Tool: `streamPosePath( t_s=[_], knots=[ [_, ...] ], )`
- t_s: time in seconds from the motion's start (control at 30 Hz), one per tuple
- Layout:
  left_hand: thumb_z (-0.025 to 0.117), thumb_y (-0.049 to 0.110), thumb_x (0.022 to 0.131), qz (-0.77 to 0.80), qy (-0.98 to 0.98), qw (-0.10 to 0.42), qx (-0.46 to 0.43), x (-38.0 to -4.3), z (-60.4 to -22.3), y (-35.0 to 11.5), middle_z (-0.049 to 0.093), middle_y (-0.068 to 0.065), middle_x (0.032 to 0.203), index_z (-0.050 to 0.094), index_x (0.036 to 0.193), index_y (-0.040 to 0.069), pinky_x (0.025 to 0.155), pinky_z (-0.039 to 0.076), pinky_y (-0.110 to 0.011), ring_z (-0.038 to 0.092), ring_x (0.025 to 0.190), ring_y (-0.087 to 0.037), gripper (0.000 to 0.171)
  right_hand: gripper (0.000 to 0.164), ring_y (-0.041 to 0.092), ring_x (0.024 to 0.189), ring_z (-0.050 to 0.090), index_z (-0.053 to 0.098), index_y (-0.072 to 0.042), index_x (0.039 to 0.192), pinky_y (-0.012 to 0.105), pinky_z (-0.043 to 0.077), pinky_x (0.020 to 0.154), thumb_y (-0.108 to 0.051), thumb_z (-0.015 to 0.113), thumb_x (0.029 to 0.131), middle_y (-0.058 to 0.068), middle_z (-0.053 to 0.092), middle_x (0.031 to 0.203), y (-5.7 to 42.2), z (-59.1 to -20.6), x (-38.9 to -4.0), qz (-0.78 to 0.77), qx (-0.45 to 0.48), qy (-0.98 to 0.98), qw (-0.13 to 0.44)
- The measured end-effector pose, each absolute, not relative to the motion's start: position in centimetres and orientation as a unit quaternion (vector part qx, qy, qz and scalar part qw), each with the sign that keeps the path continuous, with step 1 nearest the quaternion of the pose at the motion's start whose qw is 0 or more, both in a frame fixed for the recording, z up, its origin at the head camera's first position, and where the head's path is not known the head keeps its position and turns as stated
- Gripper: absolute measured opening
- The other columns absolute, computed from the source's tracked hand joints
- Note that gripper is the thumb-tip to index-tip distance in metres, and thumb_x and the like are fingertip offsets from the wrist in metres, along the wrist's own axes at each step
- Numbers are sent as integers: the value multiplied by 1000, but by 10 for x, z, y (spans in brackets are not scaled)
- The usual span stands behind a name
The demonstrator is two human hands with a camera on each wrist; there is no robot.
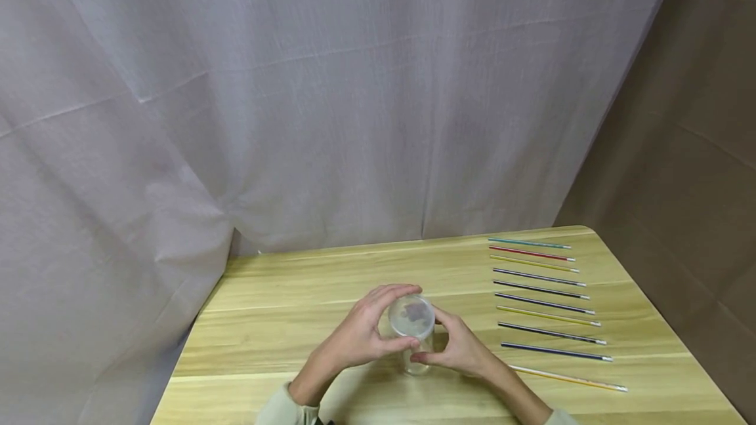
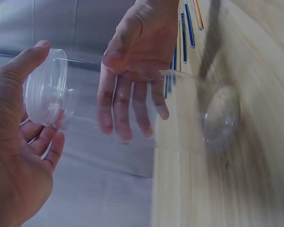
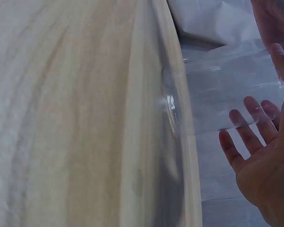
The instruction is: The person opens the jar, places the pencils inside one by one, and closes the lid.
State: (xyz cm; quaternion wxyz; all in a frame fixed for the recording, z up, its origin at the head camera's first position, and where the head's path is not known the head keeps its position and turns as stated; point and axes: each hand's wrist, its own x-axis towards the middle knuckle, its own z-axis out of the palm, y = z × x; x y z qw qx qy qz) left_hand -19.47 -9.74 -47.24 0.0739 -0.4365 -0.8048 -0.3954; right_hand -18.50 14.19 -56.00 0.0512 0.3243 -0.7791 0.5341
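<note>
A clear, see-through jar [image 1: 417, 364] stands upright between my hands near the front of the table. Its translucent white lid [image 1: 411, 317] is on top, seen from the side in the left wrist view. My left hand [image 1: 363, 333] grips the lid, with the thumb on the near side and fingers round the far side. Lower down, my right hand [image 1: 466, 349] holds the jar's body from the right, its thumb in front and its fingers behind the wall. The right wrist view shows those fingers spread along the clear wall. Through that wall, no contents show.
Several pencils lie in a row on the right of the wooden table [image 1: 283, 326], among them a green pencil [image 1: 528, 242], a red pencil [image 1: 531, 253] and an orange-yellow pencil [image 1: 569, 378] nearest me. A grey curtain [image 1: 331, 117] hangs behind the table's back edge.
</note>
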Motion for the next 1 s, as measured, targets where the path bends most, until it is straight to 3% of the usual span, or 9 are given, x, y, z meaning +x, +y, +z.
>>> streamPosePath(
  t_s=[0.23,0.53,0.77,0.9,1.0],
  knots=[
    [98,16,77,-454,-781,71,-422,-197,-484,-95,62,1,147,55,152,16,111,51,-47,59,135,-21,87,75,26,122,67,62,-13,145,44,49,108,-23,96,79,3,72,133,140,-565,-182,550,303,-776,56],
    [96,21,79,-482,-775,97,-397,-191,-491,-91,65,1,144,56,151,14,112,50,-47,60,133,-21,82,73,19,123,67,64,-14,143,51,47,112,-27,96,79,-3,74,130,137,-568,-177,538,265,-796,77],
    [99,22,75,-486,-783,154,-358,-183,-496,-82,66,1,142,59,147,11,108,52,-44,62,129,-20,83,72,19,119,69,66,-13,140,41,50,108,-27,98,77,-2,75,127,134,-572,-177,539,246,-799,101],
    [99,26,75,-486,-792,191,-316,-174,-502,-75,65,0,141,57,147,12,103,54,-43,62,126,-20,85,74,18,117,69,66,-10,140,40,52,106,-26,98,76,0,75,127,132,-572,-176,537,248,-799,109],
    [97,28,78,-492,-796,187,-297,-169,-503,-71,62,-1,144,53,150,14,103,53,-45,61,127,-21,86,74,21,118,69,64,-9,141,41,52,106,-25,97,77,2,75,128,132,-572,-176,539,257,-796,106]
  ],
)
